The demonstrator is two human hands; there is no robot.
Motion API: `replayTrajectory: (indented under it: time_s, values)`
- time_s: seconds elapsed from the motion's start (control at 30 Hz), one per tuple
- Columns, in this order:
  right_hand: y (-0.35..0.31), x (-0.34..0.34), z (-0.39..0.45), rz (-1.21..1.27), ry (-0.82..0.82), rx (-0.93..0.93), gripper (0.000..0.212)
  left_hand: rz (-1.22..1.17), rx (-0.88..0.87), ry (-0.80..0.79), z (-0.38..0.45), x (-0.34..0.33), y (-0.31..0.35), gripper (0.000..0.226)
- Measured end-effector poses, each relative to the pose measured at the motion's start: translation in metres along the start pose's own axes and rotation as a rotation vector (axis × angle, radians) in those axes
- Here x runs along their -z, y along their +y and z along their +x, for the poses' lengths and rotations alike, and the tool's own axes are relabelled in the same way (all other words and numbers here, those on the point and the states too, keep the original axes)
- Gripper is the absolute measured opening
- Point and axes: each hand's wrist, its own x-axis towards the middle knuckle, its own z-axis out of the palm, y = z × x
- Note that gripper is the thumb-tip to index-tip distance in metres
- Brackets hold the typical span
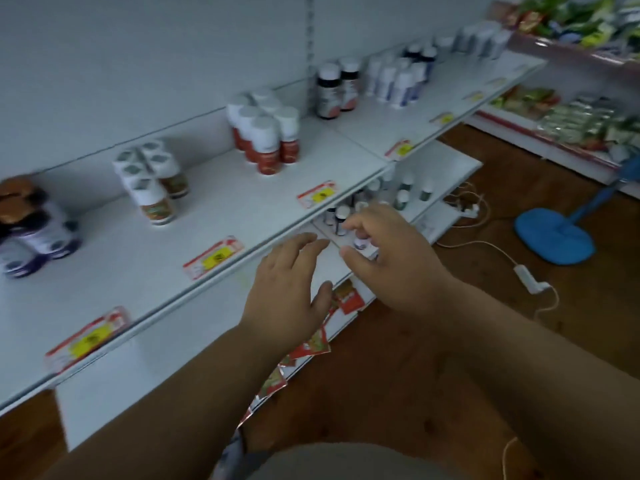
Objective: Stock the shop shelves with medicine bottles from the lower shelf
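Observation:
My right hand [391,258] reaches under the upper shelf [225,209] to the lower shelf [450,161]. Its thumb and curled fingers close round a small white bottle with a purple label [362,242]. Just behind it on the lower shelf stand several dark and white-capped bottles [341,218], with more further right [401,199]. My left hand [287,289] hovers beside the right one at the shelf's front edge, fingers spread and holding nothing.
The upper shelf carries groups of bottles: purple-labelled [34,237], green-topped [152,178], red-labelled [266,140], dark [334,88] and white [398,77]. Red sachets [311,344] hang below the shelves. A blue stand base [554,240] and white cables [526,275] lie on the wooden floor.

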Motion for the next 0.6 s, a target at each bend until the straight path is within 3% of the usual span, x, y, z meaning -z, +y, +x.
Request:
replayTrajectory:
  time_s: [0.13, 0.3, 0.43, 0.6]
  values:
    - [0.061, 0.031, -0.013, 0.047, -0.044, -0.095, 0.035, -0.025, 0.033, -0.092, 0.028, -0.047, 0.047, 0.064]
    - [0.125, 0.028, 0.021, 0.09, -0.027, -0.15, 0.039, -0.039, 0.084, -0.227, 0.072, -0.104, 0.054, 0.067]
    - [0.193, 0.001, 0.057, 0.088, 0.002, -0.228, 0.044, -0.118, 0.178, -0.316, 0.116, -0.166, 0.034, 0.065]
    - [0.299, -0.071, 0.092, 0.14, -0.073, -0.34, 0.058, -0.102, 0.305, -0.359, 0.169, -0.264, -0.01, 0.07]
